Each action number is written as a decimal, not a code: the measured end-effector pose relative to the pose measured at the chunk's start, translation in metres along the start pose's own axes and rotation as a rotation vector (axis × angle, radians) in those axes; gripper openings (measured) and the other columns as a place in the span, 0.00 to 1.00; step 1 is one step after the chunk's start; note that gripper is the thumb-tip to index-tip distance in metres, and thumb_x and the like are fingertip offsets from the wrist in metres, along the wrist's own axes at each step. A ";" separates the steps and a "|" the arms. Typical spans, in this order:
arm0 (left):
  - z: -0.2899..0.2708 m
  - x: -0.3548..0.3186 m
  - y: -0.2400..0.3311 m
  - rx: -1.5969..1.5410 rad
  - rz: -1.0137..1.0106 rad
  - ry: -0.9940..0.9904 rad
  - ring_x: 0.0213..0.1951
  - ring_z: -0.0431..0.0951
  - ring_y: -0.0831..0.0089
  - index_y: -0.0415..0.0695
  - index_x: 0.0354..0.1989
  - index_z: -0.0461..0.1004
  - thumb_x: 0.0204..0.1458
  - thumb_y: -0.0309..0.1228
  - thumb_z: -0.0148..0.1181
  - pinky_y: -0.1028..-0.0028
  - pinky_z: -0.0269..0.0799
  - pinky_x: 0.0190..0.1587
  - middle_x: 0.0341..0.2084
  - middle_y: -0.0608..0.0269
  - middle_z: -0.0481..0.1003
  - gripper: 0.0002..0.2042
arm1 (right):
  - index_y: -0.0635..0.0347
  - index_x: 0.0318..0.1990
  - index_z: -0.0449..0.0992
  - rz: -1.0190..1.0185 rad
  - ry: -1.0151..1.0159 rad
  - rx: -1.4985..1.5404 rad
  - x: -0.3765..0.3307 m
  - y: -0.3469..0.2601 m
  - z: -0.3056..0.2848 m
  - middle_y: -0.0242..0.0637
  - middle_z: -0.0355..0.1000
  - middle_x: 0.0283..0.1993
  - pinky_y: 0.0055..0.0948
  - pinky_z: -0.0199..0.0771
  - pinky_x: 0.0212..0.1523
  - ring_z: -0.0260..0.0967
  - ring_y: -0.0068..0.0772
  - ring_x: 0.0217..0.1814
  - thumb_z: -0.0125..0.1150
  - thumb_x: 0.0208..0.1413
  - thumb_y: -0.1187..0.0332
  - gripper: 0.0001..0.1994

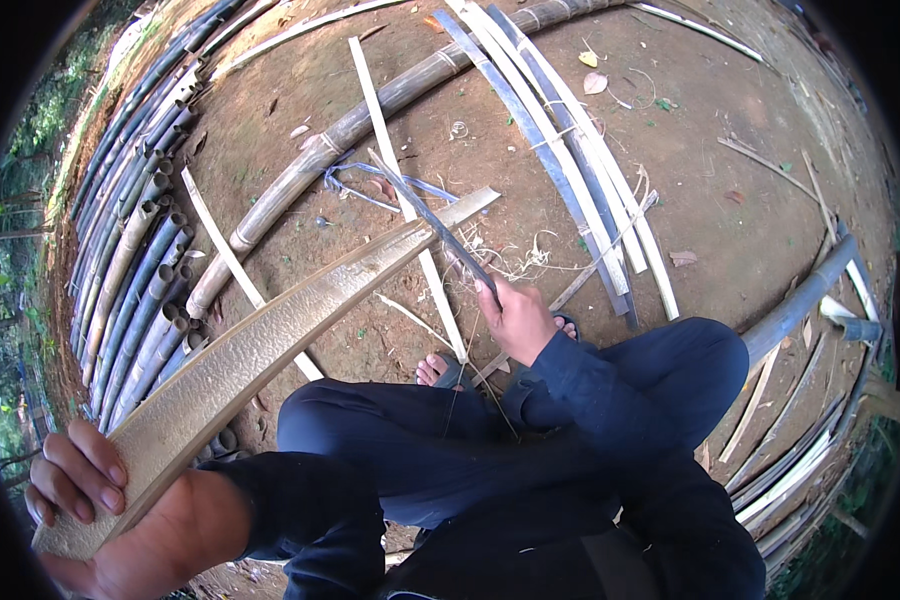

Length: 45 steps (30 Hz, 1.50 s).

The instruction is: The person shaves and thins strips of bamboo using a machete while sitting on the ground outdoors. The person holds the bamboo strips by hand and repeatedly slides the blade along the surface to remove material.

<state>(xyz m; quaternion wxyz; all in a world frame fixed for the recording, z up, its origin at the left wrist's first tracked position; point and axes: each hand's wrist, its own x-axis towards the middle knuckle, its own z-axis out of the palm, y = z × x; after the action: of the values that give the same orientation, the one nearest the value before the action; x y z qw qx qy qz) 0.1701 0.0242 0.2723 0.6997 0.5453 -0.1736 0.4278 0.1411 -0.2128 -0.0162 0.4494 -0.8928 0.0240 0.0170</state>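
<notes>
My left hand (110,505) grips the near end of a long split bamboo slat (270,335), which runs up and to the right toward the middle of the ground. My right hand (515,315) is closed around the handle of a long dark blade (425,215). The blade's edge rests across the far part of the slat, near its tip. Thin pale shavings (530,255) lie on the dirt beside the blade. I sit with my knees in dark blue trousers (570,420), and a bare foot (432,370) shows under the slat.
A stack of round bamboo poles (135,260) lies at the left. A thick bamboo pole (320,150) curves across the dirt. Several split strips (570,150) lie at the upper right, more strips (800,440) at the right. A blue cord (355,180) lies by the pole.
</notes>
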 end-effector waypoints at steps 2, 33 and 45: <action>-0.013 0.008 0.002 -0.033 -0.020 -0.053 0.16 0.55 0.76 0.45 0.27 0.57 0.54 0.39 0.49 0.76 0.52 0.19 0.16 0.65 0.55 0.12 | 0.66 0.35 0.71 -0.038 -0.045 0.162 -0.004 -0.016 0.001 0.48 0.69 0.19 0.44 0.68 0.20 0.71 0.49 0.18 0.53 0.65 0.68 0.09; -0.069 0.029 -0.004 0.060 -0.041 -0.002 0.15 0.53 0.77 0.45 0.28 0.57 0.47 0.37 0.50 0.75 0.52 0.19 0.16 0.66 0.55 0.11 | 0.67 0.38 0.73 -0.034 -0.059 -0.129 0.015 0.036 0.019 0.56 0.72 0.21 0.52 0.75 0.26 0.74 0.58 0.22 0.48 0.67 0.63 0.14; -0.083 0.034 -0.015 0.035 -0.100 0.015 0.17 0.55 0.76 0.44 0.27 0.57 0.48 0.31 0.48 0.75 0.53 0.22 0.17 0.65 0.54 0.08 | 0.65 0.37 0.75 0.248 -0.131 -0.375 0.058 0.126 0.045 0.59 0.76 0.31 0.55 0.77 0.39 0.76 0.63 0.36 0.45 0.66 0.60 0.17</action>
<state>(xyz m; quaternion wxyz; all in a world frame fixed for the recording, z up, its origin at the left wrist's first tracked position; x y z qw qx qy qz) 0.1825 0.1134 0.2588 0.7118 0.5620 -0.1335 0.3996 0.1911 -0.2537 -0.1469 0.2707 -0.9479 0.1007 0.1342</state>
